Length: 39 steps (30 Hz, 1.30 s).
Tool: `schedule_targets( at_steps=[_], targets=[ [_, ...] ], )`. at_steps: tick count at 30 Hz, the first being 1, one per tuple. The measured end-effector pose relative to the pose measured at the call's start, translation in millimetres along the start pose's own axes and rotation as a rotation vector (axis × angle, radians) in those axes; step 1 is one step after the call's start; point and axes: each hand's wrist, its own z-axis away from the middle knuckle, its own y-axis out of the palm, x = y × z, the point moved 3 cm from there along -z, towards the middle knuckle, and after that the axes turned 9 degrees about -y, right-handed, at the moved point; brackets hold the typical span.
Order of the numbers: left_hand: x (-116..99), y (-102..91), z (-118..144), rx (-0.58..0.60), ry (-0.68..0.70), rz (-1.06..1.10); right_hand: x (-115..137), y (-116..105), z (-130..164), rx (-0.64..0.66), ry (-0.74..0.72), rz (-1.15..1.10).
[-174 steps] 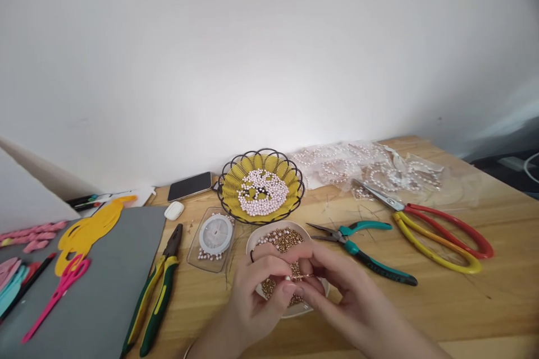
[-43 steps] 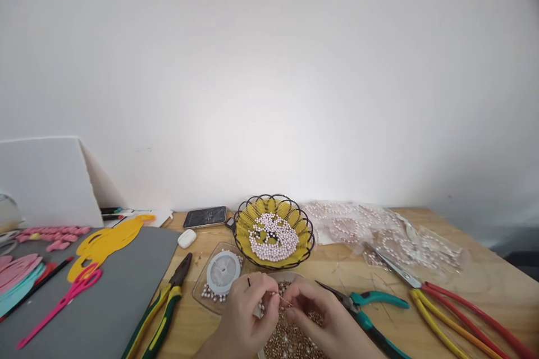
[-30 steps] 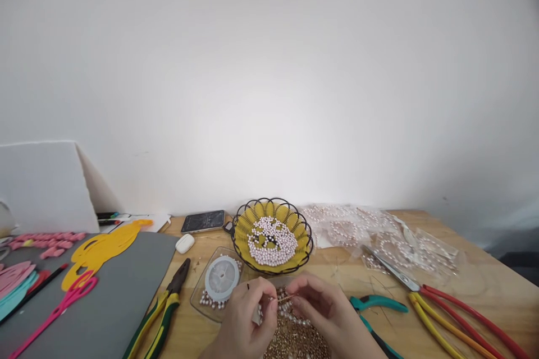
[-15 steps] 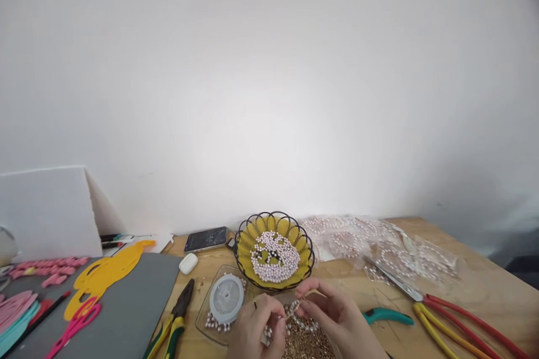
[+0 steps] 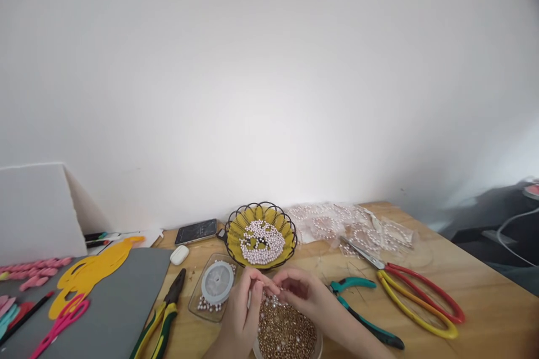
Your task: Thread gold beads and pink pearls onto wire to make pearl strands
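The left hand (image 5: 243, 314) and the right hand (image 5: 304, 296) meet just above the far rim of a round white bowl of small gold beads (image 5: 288, 334), which sits at the near table edge and is cut off by the bottom of the view. Both hands have fingertips pinched together toward each other, on something too small to make out; a few pale beads show between them, but whether a wire or pin is held cannot be told, nor which way it points.

Around the bowl the light wooden table (image 5: 463, 297) is crowded. At 12 o'clock from the bowl stands a black wire basket with a yellow liner holding white pearl beads (image 5: 260, 234), close behind the hands. At 10 o'clock, just beside the left hand, lies a clear plastic case with a white thread spool (image 5: 216, 285). At 9 o'clock lie black-jawed pliers with green and yellow handles (image 5: 162, 317), long axis running from 7 to 1 o'clock. At 3 o'clock, near the right wrist, lie teal-handled needle-nose pliers (image 5: 362, 314), handles toward 4 o'clock. Beyond these rest large scissors with red and yellow loop handles (image 5: 415, 303), blades toward 10 o'clock.

Open wood lies at 2 to 3 o'clock beyond the scissors, out to the table's right edge. At far left a grey mat (image 5: 101, 314) carries pink scissors (image 5: 59, 322).
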Motion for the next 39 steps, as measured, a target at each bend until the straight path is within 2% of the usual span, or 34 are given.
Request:
schedule_targets(
  at_steps=[5, 17, 23, 27, 32, 35, 39],
  targets=[
    [0.0, 0.6, -2.0, -0.05, -0.075, 0.13, 7.0, 2.0, 3.0, 0.051, 0.034, -0.054],
    [-4.1, 4.9, -6.3, -0.072, -0.274, 0.458, -4.3, 0.0, 7.0, 0.006, 0.097, -0.093],
    [1.3, 5.7, -8.2, -0.079, -0.404, 0.558, -7.9, 1.7, 10.6, -0.029, 0.028, -0.035],
    [2.9, 8.7, -5.9, -0.06, -0.488, 0.607, -1.2, 2.1, 10.1, -0.019, -0.092, 0.046],
    [11.7, 13.3, -2.5, -0.052, -0.581, 0.662, 11.8, 3.5, 11.5, 0.105, -0.273, 0.322],
    [18.6, 16.1, 0.4, -0.033, -0.598, 0.66, 16.8, 4.1, 12.6, 0.172, -0.277, 0.406],
    [22.3, 20.4, 2.7, 0.004, -0.639, 0.648, 20.1, 3.2, 13.5, 0.151, -0.225, 0.383]
  ],
)
